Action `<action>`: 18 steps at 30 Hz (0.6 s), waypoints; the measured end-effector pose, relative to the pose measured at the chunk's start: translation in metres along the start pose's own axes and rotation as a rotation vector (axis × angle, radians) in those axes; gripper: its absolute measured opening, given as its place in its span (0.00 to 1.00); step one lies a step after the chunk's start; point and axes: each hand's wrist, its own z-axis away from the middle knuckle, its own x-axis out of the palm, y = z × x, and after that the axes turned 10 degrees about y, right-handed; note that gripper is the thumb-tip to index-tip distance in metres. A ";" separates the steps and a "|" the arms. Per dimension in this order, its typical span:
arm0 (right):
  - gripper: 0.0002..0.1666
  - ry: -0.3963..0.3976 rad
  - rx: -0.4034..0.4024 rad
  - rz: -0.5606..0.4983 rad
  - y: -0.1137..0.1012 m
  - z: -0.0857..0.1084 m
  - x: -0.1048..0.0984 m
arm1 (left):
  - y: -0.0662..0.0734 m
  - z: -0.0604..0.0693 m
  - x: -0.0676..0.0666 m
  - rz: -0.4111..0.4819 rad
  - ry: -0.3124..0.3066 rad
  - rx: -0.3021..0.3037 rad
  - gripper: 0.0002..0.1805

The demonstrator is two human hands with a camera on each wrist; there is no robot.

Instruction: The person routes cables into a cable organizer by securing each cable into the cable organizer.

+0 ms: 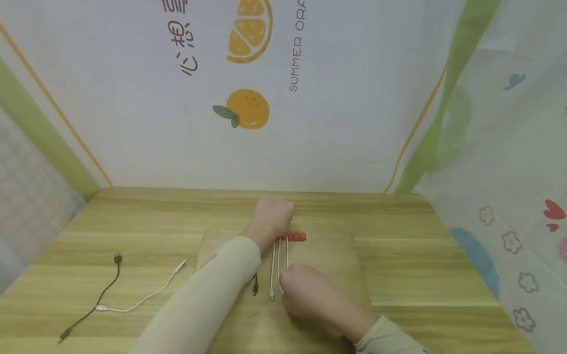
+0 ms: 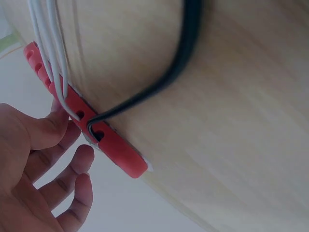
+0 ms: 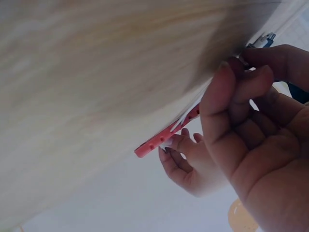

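A red cable holder (image 1: 297, 236) lies along the far edge of a wooden board, with a black cable (image 2: 145, 94) and several white cables (image 2: 41, 34) running through its slots. Behind the holder, my left hand (image 1: 274, 216) has thumb and forefinger drawn together by a white cable, its other fingers loosely curled (image 2: 63, 186). The pinched part is mostly hidden. In front, my right hand (image 1: 304, 290) pinches a white cable that stretches from the holder; the fingertips (image 3: 219, 92) cover its end. Beside that hand, a white plug (image 1: 271, 293) and a black plug (image 1: 255, 289) rest on the board.
The wooden board (image 1: 305, 345) lies on a wood-grain table (image 1: 425, 277). To the left, another black cable (image 1: 107, 288) crosses a short white cable (image 1: 152, 296). Printed white curtains (image 1: 352, 91) stand behind the table and at its sides.
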 end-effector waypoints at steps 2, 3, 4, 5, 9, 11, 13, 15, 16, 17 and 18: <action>0.14 -0.018 0.005 -0.005 -0.001 -0.001 -0.002 | 0.001 -0.001 -0.001 -0.003 -0.002 -0.006 0.04; 0.14 -0.030 0.009 -0.006 -0.001 -0.001 -0.003 | 0.001 -0.001 -0.001 -0.009 -0.002 -0.007 0.05; 0.14 -0.039 0.015 -0.008 -0.002 -0.001 -0.004 | 0.000 -0.002 0.000 -0.008 -0.001 -0.008 0.06; 0.14 -0.046 0.022 -0.013 -0.003 -0.002 -0.004 | 0.000 -0.002 0.000 -0.005 -0.001 -0.010 0.07; 0.15 -0.042 0.036 -0.006 -0.005 -0.003 -0.005 | -0.002 -0.002 0.003 0.028 0.002 -0.012 0.12; 0.15 -0.046 0.030 -0.002 -0.005 -0.002 -0.006 | -0.003 0.000 0.001 0.047 -0.007 -0.018 0.11; 0.14 -0.059 0.033 -0.007 -0.006 -0.002 -0.008 | -0.003 0.000 0.001 0.057 -0.017 -0.021 0.07; 0.14 -0.080 0.045 -0.016 -0.006 -0.002 -0.009 | -0.004 0.000 0.000 0.067 -0.026 -0.022 0.05; 0.14 -0.089 0.053 -0.018 -0.007 -0.002 -0.010 | -0.005 0.000 0.000 0.070 -0.027 -0.021 0.05; 0.15 -0.094 0.059 -0.017 -0.007 -0.002 -0.011 | -0.005 0.000 0.001 0.072 -0.028 -0.017 0.06; 0.15 -0.094 0.064 -0.013 -0.007 -0.003 -0.012 | -0.006 -0.001 0.001 0.077 -0.027 -0.014 0.05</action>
